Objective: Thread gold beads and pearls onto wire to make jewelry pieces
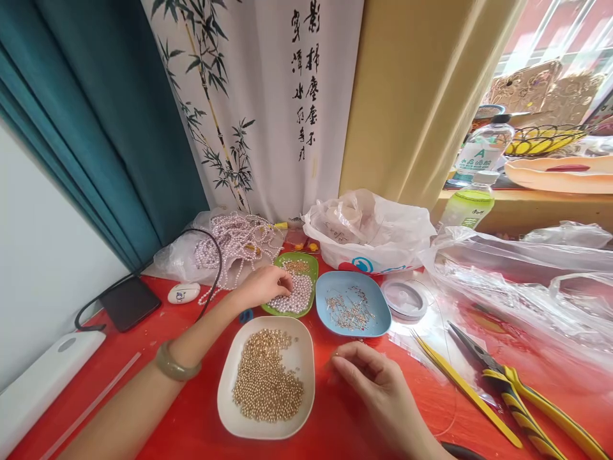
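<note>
My left hand (268, 285), with a jade-like bangle (176, 363) on the wrist, reaches into a green tray (312, 281). Its curled fingertips touch the pale pink pearl beads (297, 297) there; whatever they pinch is hidden. Smaller gold beads (295, 265) lie at the tray's far end. My right hand (366, 377) hovers right of a white tray (225, 409) of gold beads (268, 377), thumb and index finger pressed together. Anything between those fingertips is too small to make out. Beyond it, a blue tray (324, 319) contains small metal pins (352, 313).
Yellow tweezers (467, 386) and yellow-black pliers (514, 383) lie at right, near a spool of clear line (405, 300). Behind are strung pink beads (234, 243), a bag-lined basin (368, 239) and plastic bags (517, 275). A phone (129, 303) and white case (184, 292) sit left.
</note>
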Motion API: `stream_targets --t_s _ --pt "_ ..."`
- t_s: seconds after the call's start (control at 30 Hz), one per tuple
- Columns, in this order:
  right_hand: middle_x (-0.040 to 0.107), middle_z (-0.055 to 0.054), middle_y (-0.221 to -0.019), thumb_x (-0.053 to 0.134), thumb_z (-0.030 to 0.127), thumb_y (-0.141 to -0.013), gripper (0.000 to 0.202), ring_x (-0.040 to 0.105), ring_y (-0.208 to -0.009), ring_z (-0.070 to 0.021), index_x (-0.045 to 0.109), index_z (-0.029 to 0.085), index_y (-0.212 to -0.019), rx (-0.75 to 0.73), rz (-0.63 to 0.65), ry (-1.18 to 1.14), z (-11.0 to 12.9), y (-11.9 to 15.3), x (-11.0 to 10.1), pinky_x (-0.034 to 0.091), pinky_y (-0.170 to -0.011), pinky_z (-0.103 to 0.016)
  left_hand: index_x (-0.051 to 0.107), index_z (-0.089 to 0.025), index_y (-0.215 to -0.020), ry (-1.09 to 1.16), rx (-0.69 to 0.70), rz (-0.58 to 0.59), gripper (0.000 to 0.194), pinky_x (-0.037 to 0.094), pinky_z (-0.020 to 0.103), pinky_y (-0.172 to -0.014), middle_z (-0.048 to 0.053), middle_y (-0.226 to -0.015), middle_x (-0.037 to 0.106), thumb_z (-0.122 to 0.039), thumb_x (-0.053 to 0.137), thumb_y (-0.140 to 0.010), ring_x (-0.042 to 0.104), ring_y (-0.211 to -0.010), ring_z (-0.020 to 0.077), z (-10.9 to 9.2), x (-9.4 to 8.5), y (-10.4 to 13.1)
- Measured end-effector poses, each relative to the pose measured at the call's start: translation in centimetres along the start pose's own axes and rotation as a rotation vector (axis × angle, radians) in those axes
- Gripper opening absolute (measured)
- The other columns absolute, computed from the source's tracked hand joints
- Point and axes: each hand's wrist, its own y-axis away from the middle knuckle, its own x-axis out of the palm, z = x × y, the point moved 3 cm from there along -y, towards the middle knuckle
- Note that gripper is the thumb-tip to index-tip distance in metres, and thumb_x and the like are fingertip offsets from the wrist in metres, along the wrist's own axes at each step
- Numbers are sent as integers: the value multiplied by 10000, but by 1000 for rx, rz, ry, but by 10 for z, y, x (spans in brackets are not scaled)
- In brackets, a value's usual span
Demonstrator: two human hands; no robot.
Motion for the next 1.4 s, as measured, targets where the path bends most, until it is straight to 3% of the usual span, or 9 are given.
stream_targets --t_s 0.17,0.37,0.47,0.57,0.87,1.27,1.4 --pt "591 7 -599 576 426 -745 260 542 -583 -137 581 183 -651 1 -3 -17 0 0 0 415 -568 -230 662 -157 -707 214 -19 -33 134 370 270 -623 41 -721 657 -264 598 -659 551 -675 174 -7 1 1" --pt "522 29 -545 578 422 -745 274 480 -529 -109 542 182 -619 19 -11 -91 2 3 -1 367 -517 -215 638 -140 -863 560 -26 95 227 419 229 -599 69 -823 649 -318 582 -733 564 -723 136 -43 21 22" --pt "510 39 -532 576 433 -744 291 453 -497 -92 531 178 -611 21 22 -122 4 2 -3 346 -499 -207 651 -132 -779 1003 -172 155 192 406 208 -593 40 -770 619 -263 696 -646 527 -664 99 -58 35 35" --pt "541 32 -546 585 443 -732 302 447 -473 -80 529 171 -615 30 83 -145 7 1 -4 342 -489 -205 642 -123 -744 1168 -245 183 200 396 196 -560 20 -709 600 -258 726 -623 509 -613 82 -68 45 43" --pt "573 27 -537 608 440 -702 317 432 -409 -56 509 167 -576 109 154 -248 9 0 -4 323 -442 -192 667 -133 -758 1197 -244 245 186 401 195 -588 19 -734 615 -240 736 -622 528 -657 88 -74 53 48" --pt "562 38 -502 640 391 -673 296 402 -388 -44 509 162 -539 166 118 -317 15 2 -3 305 -428 -187 685 -153 -722 1132 -222 308 116 399 211 -592 11 -685 632 -215 721 -631 553 -646 91 -76 55 50" --pt "556 39 -509 630 372 -691 276 409 -409 -48 520 158 -555 147 89 -297 15 3 -4 314 -455 -193 670 -163 -737 1042 -176 270 130 405 209 -586 1 -683 627 -208 721 -626 549 -634 92 -77 52 49"
